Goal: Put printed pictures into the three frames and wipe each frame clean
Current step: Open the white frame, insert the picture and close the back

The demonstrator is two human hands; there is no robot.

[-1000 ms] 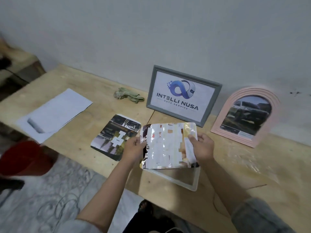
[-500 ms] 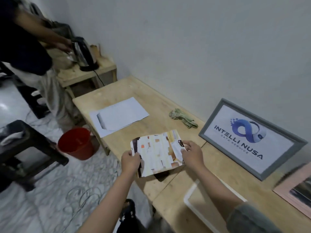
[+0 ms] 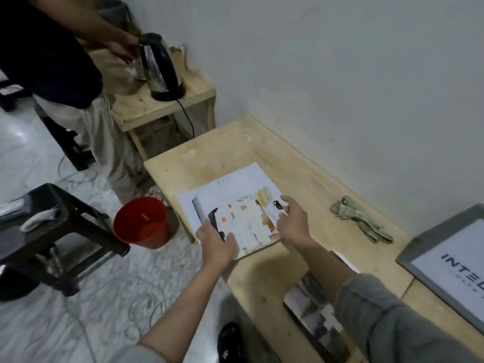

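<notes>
Both hands, left hand (image 3: pixel 216 243) and right hand (image 3: pixel 292 222), pinch opposite edges of the glossy pale-patterned printed picture (image 3: pixel 246 227), holding it flat just above the white paper sheet (image 3: pixel 225 191) on the wooden table (image 3: pixel 296 166), apparently to keep it uncreased for framing

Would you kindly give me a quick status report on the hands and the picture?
Both hands, left and right, grip the printed picture above the white sheet. Grey frame stands at right. Nothing blocking.
</notes>
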